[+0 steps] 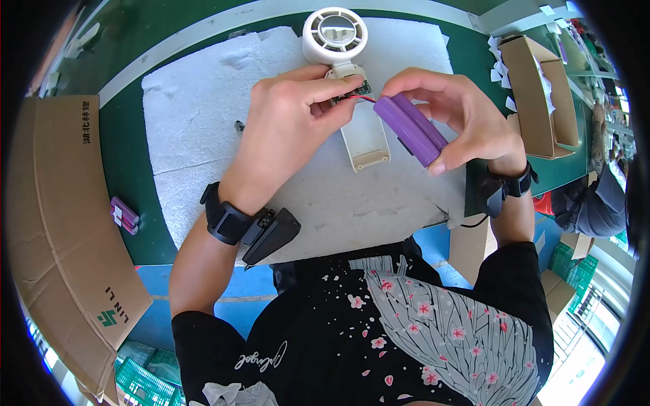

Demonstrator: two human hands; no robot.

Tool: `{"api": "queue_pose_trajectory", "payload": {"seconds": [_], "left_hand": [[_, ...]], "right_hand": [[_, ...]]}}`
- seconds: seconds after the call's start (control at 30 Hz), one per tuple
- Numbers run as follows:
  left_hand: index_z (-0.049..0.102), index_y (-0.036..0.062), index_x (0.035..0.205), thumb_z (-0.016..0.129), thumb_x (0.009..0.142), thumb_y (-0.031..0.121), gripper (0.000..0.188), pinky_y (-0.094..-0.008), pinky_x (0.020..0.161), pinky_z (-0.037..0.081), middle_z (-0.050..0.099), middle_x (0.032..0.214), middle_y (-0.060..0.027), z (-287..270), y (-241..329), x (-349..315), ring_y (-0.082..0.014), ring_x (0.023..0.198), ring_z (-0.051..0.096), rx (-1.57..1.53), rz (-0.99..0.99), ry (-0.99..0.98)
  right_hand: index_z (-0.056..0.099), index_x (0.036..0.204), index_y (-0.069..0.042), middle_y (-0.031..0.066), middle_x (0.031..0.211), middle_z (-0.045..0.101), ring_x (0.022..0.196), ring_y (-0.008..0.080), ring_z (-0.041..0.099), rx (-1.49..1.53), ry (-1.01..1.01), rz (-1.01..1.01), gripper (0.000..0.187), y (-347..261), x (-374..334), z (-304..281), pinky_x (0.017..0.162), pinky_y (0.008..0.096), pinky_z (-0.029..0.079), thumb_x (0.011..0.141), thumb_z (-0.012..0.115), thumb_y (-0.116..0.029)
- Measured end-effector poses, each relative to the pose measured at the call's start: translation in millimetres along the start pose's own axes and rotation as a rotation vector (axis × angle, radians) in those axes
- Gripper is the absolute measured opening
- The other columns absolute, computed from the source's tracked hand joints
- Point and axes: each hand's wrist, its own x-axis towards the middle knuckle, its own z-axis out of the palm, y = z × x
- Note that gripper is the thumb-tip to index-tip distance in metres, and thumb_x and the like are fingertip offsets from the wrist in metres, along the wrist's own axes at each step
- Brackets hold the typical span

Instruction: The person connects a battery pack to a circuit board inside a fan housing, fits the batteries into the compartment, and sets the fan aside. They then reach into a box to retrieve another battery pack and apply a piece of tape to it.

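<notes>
A white handheld fan (334,36) lies on the foam sheet, its round head at the far side and its open handle shell (366,145) toward me. With my left hand (281,128) closed, its fingertips pinch at the small green circuit board (364,88) at the top of the handle. They partly hide the board. My right hand (474,118) grips a purple battery pack (413,128) of two cylinders, held tilted just right of the shell. A red wire (363,98) runs from the pack to the board, next to my left thumb.
A white foam sheet (203,101) covers much of the green table (152,247). Another purple battery pack (124,215) lies at the left, beside a large cardboard box (61,223). An open cardboard box (535,95) with white paper pieces stands at the right.
</notes>
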Motion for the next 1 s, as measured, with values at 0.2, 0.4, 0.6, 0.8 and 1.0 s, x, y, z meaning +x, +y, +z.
{"api": "queue_pose_trajectory", "payload": {"seconds": [0.2, 0.4, 0.6, 0.8, 1.0], "left_hand": [[0.069, 0.0073, 0.111, 0.068, 0.080, 0.002, 0.031, -0.0274, 0.067, 0.054, 0.069, 0.103, -0.0170, -9, 1, 1, -0.0199, 0.076, 0.069, 0.002, -0.017, -0.118], [0.068, 0.0084, 0.113, 0.066, 0.083, 0.004, 0.031, -0.0317, 0.074, 0.053, 0.066, 0.109, -0.0212, -18, -1, 4, -0.0308, 0.087, 0.069, 0.053, 0.018, -0.188], [0.069, 0.0051, 0.106, 0.066, 0.083, 0.007, 0.024, -0.0380, 0.065, 0.050, 0.065, 0.090, -0.0163, -14, -3, 3, -0.0359, 0.075, 0.062, 0.056, 0.141, -0.098], [0.067, 0.0110, 0.115, 0.065, 0.084, 0.003, 0.033, -0.0324, 0.075, 0.052, 0.064, 0.108, -0.0226, -19, 0, 3, -0.0373, 0.090, 0.065, 0.076, 0.064, -0.201], [0.067, 0.0114, 0.116, 0.063, 0.084, 0.000, 0.034, -0.0329, 0.073, 0.052, 0.064, 0.108, -0.0231, -18, -3, 4, -0.0363, 0.087, 0.066, 0.054, 0.081, -0.219]], "right_hand": [[0.055, 0.123, -0.006, 0.0052, 0.121, 0.056, 0.107, 0.0188, 0.055, -0.394, 0.091, -0.025, 0.079, -6, 3, 26, 0.086, 0.0296, 0.046, 0.052, 0.088, -0.016], [0.056, 0.121, -0.006, 0.0072, 0.121, 0.056, 0.102, 0.0217, 0.057, -0.558, 0.223, -0.100, 0.074, -1, 5, 47, 0.082, 0.0304, 0.049, 0.054, 0.088, -0.012], [0.057, 0.118, -0.003, 0.0115, 0.122, 0.056, 0.098, 0.0247, 0.058, -0.788, 0.294, -0.281, 0.068, 1, 2, 61, 0.082, 0.0348, 0.052, 0.057, 0.087, -0.008], [0.061, 0.113, -0.002, 0.0154, 0.126, 0.055, 0.094, 0.0276, 0.061, -0.765, 0.302, -0.235, 0.064, -6, -3, 64, 0.081, 0.0354, 0.053, 0.055, 0.086, -0.006], [0.063, 0.101, -0.002, 0.0177, 0.127, 0.056, 0.089, 0.0283, 0.062, -0.820, 0.343, -0.317, 0.052, 3, -4, 61, 0.077, 0.0338, 0.054, 0.054, 0.085, -0.003]]}}
